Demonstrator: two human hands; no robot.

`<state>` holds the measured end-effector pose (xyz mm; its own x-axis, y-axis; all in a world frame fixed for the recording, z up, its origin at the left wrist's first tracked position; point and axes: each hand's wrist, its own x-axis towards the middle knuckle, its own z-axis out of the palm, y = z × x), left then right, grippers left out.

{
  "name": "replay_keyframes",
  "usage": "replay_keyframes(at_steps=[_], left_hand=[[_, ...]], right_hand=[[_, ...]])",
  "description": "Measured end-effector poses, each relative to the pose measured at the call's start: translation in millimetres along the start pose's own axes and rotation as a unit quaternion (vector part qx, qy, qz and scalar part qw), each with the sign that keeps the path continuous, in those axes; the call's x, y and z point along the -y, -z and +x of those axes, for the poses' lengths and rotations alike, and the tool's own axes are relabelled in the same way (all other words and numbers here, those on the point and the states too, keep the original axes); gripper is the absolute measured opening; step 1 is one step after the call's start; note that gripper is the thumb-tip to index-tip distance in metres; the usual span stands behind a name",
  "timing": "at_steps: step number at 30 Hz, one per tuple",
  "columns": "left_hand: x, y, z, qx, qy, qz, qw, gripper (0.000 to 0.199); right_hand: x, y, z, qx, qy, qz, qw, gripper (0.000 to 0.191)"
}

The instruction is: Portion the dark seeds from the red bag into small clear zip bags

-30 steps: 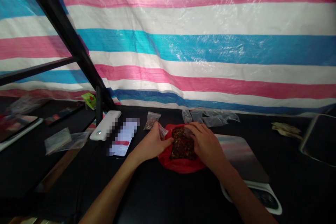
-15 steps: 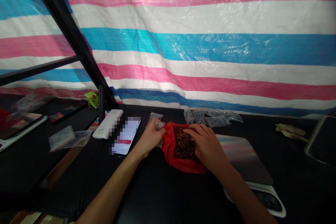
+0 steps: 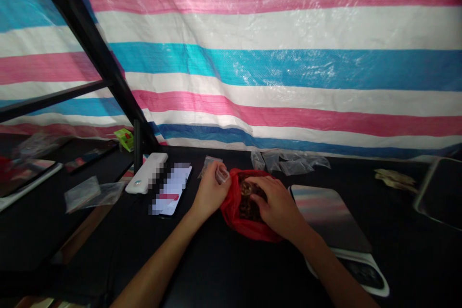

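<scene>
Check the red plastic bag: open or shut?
Open: the red plastic bag gapes around dark brown pieces, and the right hand rests on them at its mouth.

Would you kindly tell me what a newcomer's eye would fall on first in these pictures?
The pink, white and blue striped tarpaulin filling the background would catch the eye first. Below it, near the middle of the dark table, the red plastic bag stands out, with the right hand over its dark chunky contents and the left hand pinching a small clear bag beside it.
</scene>
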<state>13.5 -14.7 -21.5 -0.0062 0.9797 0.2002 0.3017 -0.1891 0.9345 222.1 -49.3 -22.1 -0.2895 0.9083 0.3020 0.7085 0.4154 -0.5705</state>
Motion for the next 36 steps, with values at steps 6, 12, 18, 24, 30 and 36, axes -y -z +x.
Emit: replay_keyframes(at_steps=[6, 12, 18, 24, 30, 36], left_hand=[[-4.8, -1.9, -6.6, 0.062, -0.15, 0.122, 0.979, 0.016], [-7.2, -12.2, -17.7, 0.122, -0.096, 0.115, 0.981, 0.026], [-7.7, -15.3, -21.0, 0.1, -0.096, 0.115, 0.984, 0.024], [-3.9, -18.7, -22.6, 0.097, -0.081, 0.07, 0.989, 0.023], [-6.2, -20.9, -24.9, 0.069, -0.062, 0.01, 0.996, 0.025], [-17.2, -21.8, -31.0, 0.035, -0.07, -0.034, 0.996, 0.025]], right_hand=[[-2.0, 4.7, 2.5, -0.067, -0.011, 0.06, 0.996, 0.037], [11.2, 3.9, -1.9, -0.06, 0.067, 0.061, 0.994, 0.036], [15.1, -1.1, -2.6, -0.113, 0.113, 0.048, 0.986, 0.034], [14.3, 0.2, -1.3, -0.154, 0.142, 0.053, 0.976, 0.032], [15.9, 2.1, -3.6, -0.185, 0.139, 0.046, 0.972, 0.028], [17.0, 6.2, -3.7, -0.221, 0.146, 0.061, 0.962, 0.029]])
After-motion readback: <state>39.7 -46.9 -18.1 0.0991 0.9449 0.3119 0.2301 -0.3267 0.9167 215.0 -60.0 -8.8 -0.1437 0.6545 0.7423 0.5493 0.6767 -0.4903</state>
